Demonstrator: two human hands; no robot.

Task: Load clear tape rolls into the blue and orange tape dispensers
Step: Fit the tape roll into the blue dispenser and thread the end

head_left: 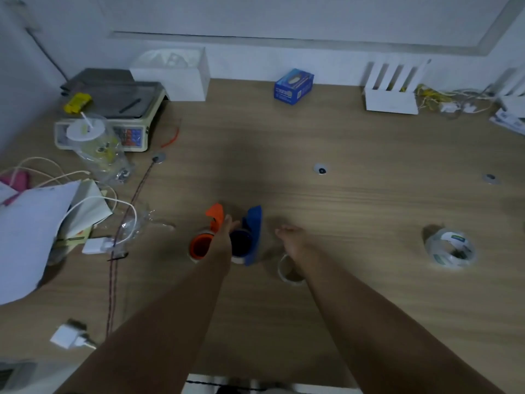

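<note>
An orange tape dispenser [202, 242] and a blue tape dispenser [250, 237] stand side by side on the wooden table [355, 211], each with a clear roll around its core. My left hand [227, 227] reaches between the two, fingers apart, holding nothing I can see. My right hand [292, 237] hovers just right of the blue dispenser, fingers loosely spread. A loose clear tape roll [288, 273] lies under my right wrist, partly hidden. A wrapped pack of tape rolls [450, 248] lies far to the right.
A weighing scale [113, 120], a plastic cup with a straw [93, 146], papers [34, 231], chargers and cables crowd the left side. A blue box [294, 86] and white routers [392, 89] stand along the back wall.
</note>
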